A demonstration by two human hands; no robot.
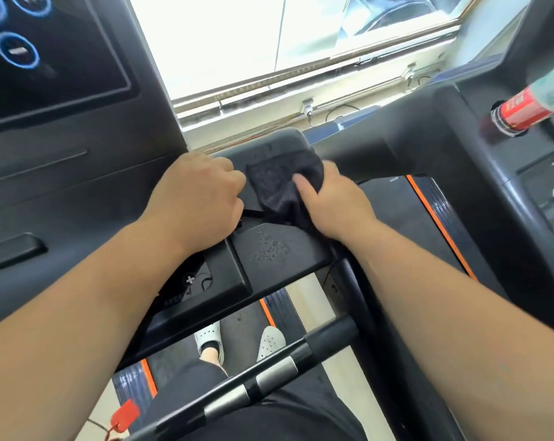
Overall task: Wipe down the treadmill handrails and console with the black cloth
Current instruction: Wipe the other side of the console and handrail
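The black cloth (278, 183) lies bunched on top of the treadmill's black right handrail arm (278, 253). My right hand (336, 202) presses on the cloth, thumb on top and fingers wrapped around its right side. My left hand (199, 198) is closed in a fist over the handrail just left of the cloth, seemingly gripping a thin black strap or cloth edge. The console (46, 52), black with blue-ringed buttons, fills the upper left. A cross bar with silver pulse grips (269, 374) runs below my arms.
A second treadmill stands to the right, with a red-labelled bottle (523, 113) in its console. A red safety key tag (124, 412) hangs at the lower left. My feet in pale perforated shoes (237, 342) stand on the orange-edged belt. A bright window is ahead.
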